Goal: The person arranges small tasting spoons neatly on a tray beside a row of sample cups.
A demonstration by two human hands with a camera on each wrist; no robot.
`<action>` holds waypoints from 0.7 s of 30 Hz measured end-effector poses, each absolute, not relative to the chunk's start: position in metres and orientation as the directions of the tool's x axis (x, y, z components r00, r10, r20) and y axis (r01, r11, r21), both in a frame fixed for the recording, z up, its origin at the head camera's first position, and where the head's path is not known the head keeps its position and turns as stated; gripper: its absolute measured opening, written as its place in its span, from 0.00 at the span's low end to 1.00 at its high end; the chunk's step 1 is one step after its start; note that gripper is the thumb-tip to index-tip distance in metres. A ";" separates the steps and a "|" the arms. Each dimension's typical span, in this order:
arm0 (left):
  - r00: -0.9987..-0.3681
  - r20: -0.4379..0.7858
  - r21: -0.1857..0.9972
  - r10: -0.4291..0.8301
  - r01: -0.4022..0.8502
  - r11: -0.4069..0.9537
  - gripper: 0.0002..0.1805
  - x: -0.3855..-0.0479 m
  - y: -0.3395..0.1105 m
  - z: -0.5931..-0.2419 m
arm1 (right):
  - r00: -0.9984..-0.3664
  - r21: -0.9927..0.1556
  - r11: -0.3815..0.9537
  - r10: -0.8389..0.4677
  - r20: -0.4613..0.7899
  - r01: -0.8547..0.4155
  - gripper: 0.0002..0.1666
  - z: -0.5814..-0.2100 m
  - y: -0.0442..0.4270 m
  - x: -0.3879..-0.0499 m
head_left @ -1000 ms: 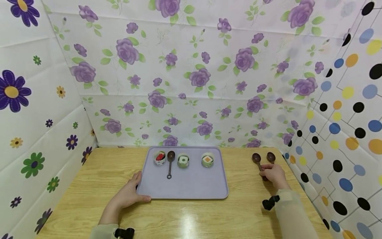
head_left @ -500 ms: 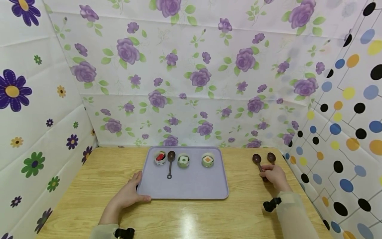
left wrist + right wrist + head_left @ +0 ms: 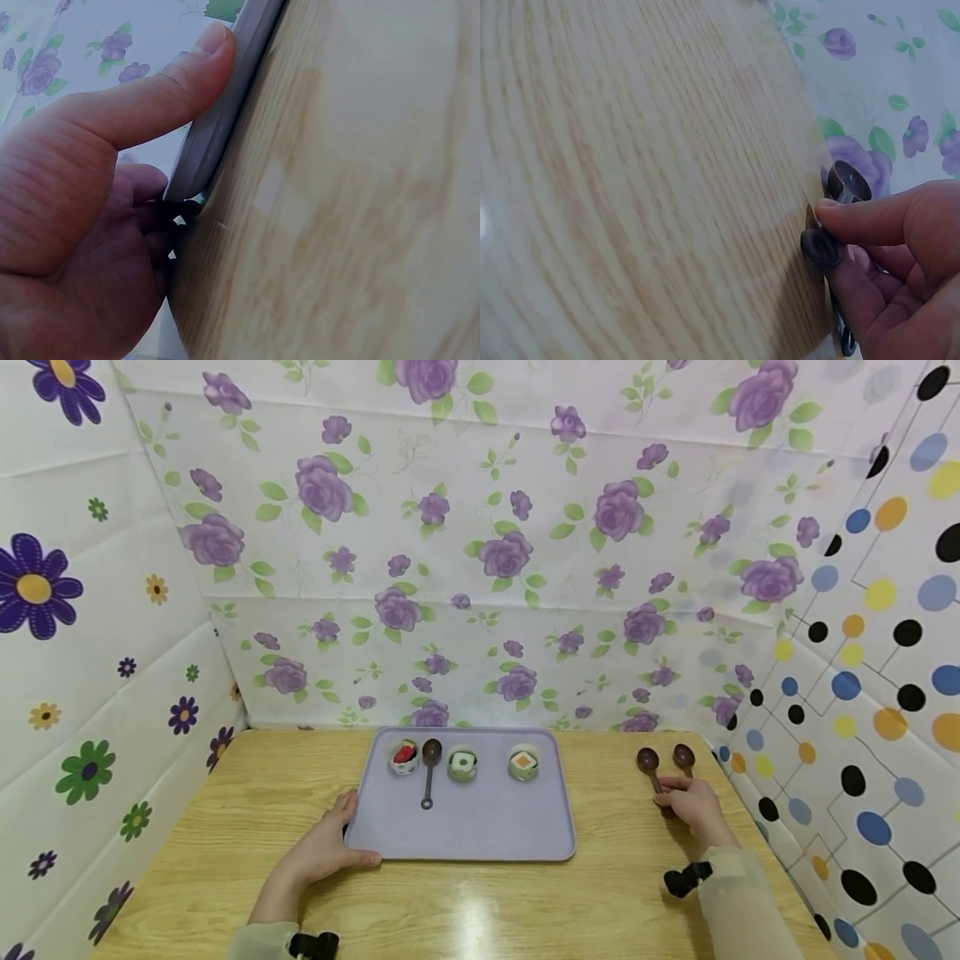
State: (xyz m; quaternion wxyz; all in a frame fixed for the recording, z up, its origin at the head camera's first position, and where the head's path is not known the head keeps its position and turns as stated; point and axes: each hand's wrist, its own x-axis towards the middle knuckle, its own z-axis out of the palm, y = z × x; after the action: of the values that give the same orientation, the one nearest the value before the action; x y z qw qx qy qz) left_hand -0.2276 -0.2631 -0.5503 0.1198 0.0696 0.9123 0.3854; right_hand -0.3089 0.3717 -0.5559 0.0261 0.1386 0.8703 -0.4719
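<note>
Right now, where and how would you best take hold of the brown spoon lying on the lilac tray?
I'd pinch the spoon by its slim handle, coming from the near side. Its bowl points away, between the red-topped piece and the middle green piece, leaving little finger room; the handle's near end has bare tray around it.
</note>
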 end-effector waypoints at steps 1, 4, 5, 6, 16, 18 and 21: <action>-0.961 -0.165 0.719 0.220 0.035 0.694 0.76 -0.227 -0.263 -0.550 | -0.960 -0.812 0.521 0.221 -0.171 0.264 0.28 -0.556 0.371 -0.308; -0.961 -0.167 0.721 0.219 0.032 0.692 0.76 -0.227 -0.263 -0.550 | -0.962 -0.804 0.539 0.231 -0.145 0.250 0.28 -0.558 0.367 -0.306; -0.961 -0.168 0.723 0.219 0.031 0.691 0.76 -0.227 -0.263 -0.550 | -0.962 -0.804 0.542 0.235 -0.137 0.247 0.28 -0.559 0.367 -0.305; -0.961 -0.168 0.724 0.218 0.030 0.689 0.76 -0.227 -0.264 -0.549 | -0.962 -0.805 0.541 0.239 -0.129 0.242 0.28 -0.559 0.366 -0.305; -0.961 -0.163 0.726 0.225 0.038 0.686 0.75 -0.227 -0.264 -0.550 | -0.959 -0.827 0.510 0.257 -0.117 0.237 0.28 -0.565 0.359 -0.301; -0.961 -0.162 0.726 0.225 0.038 0.686 0.75 -0.227 -0.263 -0.550 | -0.960 -0.837 0.497 0.258 -0.109 0.228 0.28 -0.566 0.354 -0.300; -0.961 -0.162 0.726 0.225 0.039 0.686 0.75 -0.227 -0.263 -0.550 | -0.962 -0.855 0.474 0.257 -0.094 0.211 0.27 -0.566 0.345 -0.299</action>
State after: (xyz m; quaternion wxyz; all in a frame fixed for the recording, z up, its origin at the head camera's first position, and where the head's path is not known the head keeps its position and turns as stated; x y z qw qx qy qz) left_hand -0.2270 -0.2629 -0.5501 0.1198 0.0724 0.9104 0.3893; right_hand -0.2989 0.3449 -0.5664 -0.0237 0.1363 0.8581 -0.4946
